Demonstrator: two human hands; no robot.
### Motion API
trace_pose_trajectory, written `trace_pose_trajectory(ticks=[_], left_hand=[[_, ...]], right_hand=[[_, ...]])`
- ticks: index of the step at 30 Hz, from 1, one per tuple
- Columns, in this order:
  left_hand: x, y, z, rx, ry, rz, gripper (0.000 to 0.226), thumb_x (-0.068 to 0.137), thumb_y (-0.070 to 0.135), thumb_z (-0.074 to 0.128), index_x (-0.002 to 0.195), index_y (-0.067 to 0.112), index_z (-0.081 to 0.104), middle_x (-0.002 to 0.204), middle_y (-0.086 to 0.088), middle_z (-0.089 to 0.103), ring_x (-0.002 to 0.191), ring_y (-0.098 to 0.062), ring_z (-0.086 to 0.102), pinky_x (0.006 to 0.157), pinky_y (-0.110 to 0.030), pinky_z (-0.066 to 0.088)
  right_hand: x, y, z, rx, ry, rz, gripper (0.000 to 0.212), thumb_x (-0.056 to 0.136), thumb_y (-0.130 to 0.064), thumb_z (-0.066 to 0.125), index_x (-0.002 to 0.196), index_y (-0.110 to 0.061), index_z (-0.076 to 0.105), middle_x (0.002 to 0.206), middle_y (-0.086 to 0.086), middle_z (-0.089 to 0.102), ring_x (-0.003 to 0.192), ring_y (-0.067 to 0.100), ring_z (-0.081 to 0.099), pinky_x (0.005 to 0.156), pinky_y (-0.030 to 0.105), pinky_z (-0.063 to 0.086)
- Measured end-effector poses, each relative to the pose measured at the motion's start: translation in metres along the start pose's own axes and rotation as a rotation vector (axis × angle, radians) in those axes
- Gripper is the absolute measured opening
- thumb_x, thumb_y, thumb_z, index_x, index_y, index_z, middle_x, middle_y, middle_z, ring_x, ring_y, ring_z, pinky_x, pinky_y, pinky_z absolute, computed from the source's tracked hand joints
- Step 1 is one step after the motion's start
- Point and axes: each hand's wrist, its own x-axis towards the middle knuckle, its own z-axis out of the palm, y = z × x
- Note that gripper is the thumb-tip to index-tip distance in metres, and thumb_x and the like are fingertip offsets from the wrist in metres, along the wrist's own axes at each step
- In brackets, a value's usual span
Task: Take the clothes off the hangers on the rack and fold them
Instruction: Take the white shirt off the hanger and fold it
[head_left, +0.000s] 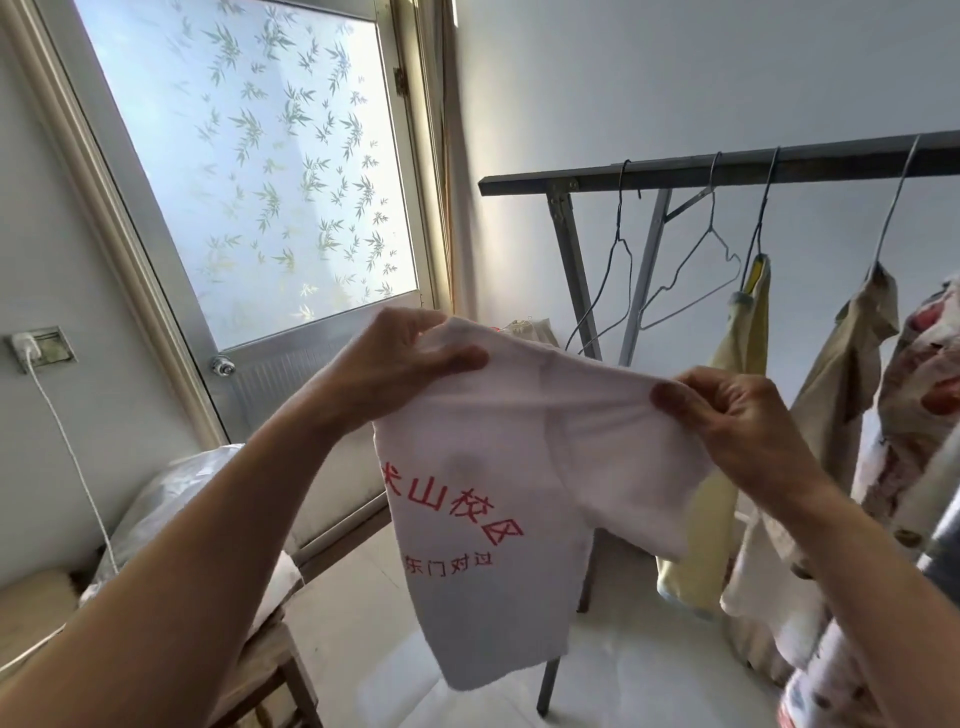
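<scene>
Both hands, left (400, 364) and right (727, 415), pinch the top edge of a white T-shirt (498, 499) held in mid-air, off its hanger but unfolded, while two bare hangers (691, 270) and several garments (831, 374) remain on the rack (727, 169).

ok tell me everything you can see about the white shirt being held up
The white shirt looks like thin, soft knit with red printed characters across it. It is off any hanger, held up in the air in front of the rack, pinched along its top edge by the left hand and right hand. The rest hangs loose and slightly creased.
</scene>
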Motion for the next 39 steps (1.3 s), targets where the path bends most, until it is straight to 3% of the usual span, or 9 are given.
trace_pose_trajectory(ticks=[7, 10, 12, 16, 22, 28, 33, 36, 39], left_hand=[[0.001, 0.018, 0.007, -0.221, -0.088, -0.003, 0.053, 0.079, 0.044, 0.066, 0.09, -0.008, 0.068, 0.073, -0.013, 0.07, 0.062, -0.021, 0.065, 0.052, -0.025, 0.053], [0.005, 0.025, 0.017, -0.245, -0.109, 0.022, 0.051, 0.081, 0.045, 0.066, 0.091, -0.005, 0.07, 0.075, -0.011, 0.071, 0.066, -0.019, 0.066, 0.056, -0.026, 0.055], [0.005, 0.03, 0.022, -0.224, -0.123, 0.034, 0.05, 0.079, 0.046, 0.064, 0.089, -0.002, 0.07, 0.074, -0.008, 0.07, 0.066, -0.018, 0.067, 0.058, -0.028, 0.054], [0.003, 0.032, 0.028, -0.171, -0.146, 0.054, 0.05, 0.078, 0.047, 0.062, 0.082, -0.002, 0.067, 0.068, -0.006, 0.064, 0.06, -0.016, 0.062, 0.054, -0.026, 0.052], [0.005, 0.029, 0.017, -0.078, -0.143, 0.036, 0.047, 0.087, 0.042, 0.065, 0.087, -0.005, 0.068, 0.075, -0.013, 0.068, 0.066, -0.02, 0.065, 0.06, -0.031, 0.054], [0.007, 0.02, 0.003, -0.191, -0.055, -0.02, 0.033, 0.08, 0.033, 0.074, 0.103, 0.011, 0.068, 0.088, -0.006, 0.073, 0.079, -0.02, 0.069, 0.062, -0.029, 0.056], [-0.028, -0.031, 0.033, -0.96, -0.153, -0.213, 0.119, 0.049, 0.081, 0.069, 0.147, 0.022, 0.036, 0.136, -0.007, 0.059, 0.123, -0.027, 0.059, 0.088, -0.043, 0.056], [-0.055, -0.05, 0.061, -0.963, -0.36, -0.221, 0.114, 0.062, 0.076, 0.067, 0.149, 0.012, 0.031, 0.142, -0.021, 0.051, 0.13, -0.04, 0.051, 0.099, -0.052, 0.049], [-0.062, -0.05, 0.068, -0.857, -0.253, -0.24, 0.101, 0.063, 0.049, 0.087, 0.141, 0.006, 0.038, 0.127, -0.024, 0.061, 0.114, -0.043, 0.061, 0.089, -0.048, 0.056]], right_hand=[[0.021, 0.005, -0.005, -0.086, -0.156, 0.123, 0.015, 0.088, -0.03, 0.065, 0.078, -0.02, 0.071, 0.075, -0.005, 0.07, 0.075, 0.018, 0.062, 0.071, 0.029, 0.049], [0.021, 0.013, 0.024, -0.364, 0.09, 0.073, 0.012, 0.086, -0.025, 0.071, 0.094, -0.024, 0.063, 0.098, 0.0, 0.067, 0.087, 0.016, 0.061, 0.075, 0.019, 0.047], [0.008, 0.009, 0.045, -0.276, 0.148, -0.01, 0.02, 0.087, -0.036, 0.068, 0.096, -0.02, 0.061, 0.094, 0.0, 0.067, 0.084, 0.015, 0.063, 0.074, 0.016, 0.05], [-0.028, -0.014, 0.075, 0.163, -0.417, 0.06, 0.068, 0.068, -0.08, 0.056, 0.105, -0.024, 0.065, 0.096, -0.007, 0.073, 0.089, 0.01, 0.071, 0.074, 0.023, 0.057], [-0.044, -0.016, 0.092, 0.208, -0.431, 0.221, 0.029, 0.078, -0.012, 0.078, 0.102, -0.008, 0.063, 0.09, 0.008, 0.076, 0.079, 0.028, 0.074, 0.069, 0.042, 0.061], [-0.037, -0.023, 0.087, 0.304, -0.366, 0.284, 0.033, 0.075, -0.015, 0.076, 0.1, 0.002, 0.065, 0.087, 0.018, 0.075, 0.075, 0.036, 0.073, 0.063, 0.039, 0.06], [-0.024, -0.033, 0.075, 0.345, -0.299, 0.286, 0.044, 0.068, -0.024, 0.078, 0.099, 0.004, 0.067, 0.088, 0.02, 0.075, 0.077, 0.038, 0.073, 0.065, 0.041, 0.061], [-0.016, -0.034, 0.068, 0.339, -0.237, 0.294, 0.041, 0.069, -0.024, 0.077, 0.096, 0.005, 0.068, 0.087, 0.02, 0.074, 0.077, 0.038, 0.072, 0.068, 0.043, 0.061], [-0.011, -0.032, 0.062, 0.323, -0.202, 0.304, 0.037, 0.074, -0.025, 0.076, 0.096, 0.004, 0.068, 0.086, 0.021, 0.074, 0.074, 0.039, 0.072, 0.067, 0.044, 0.06]])
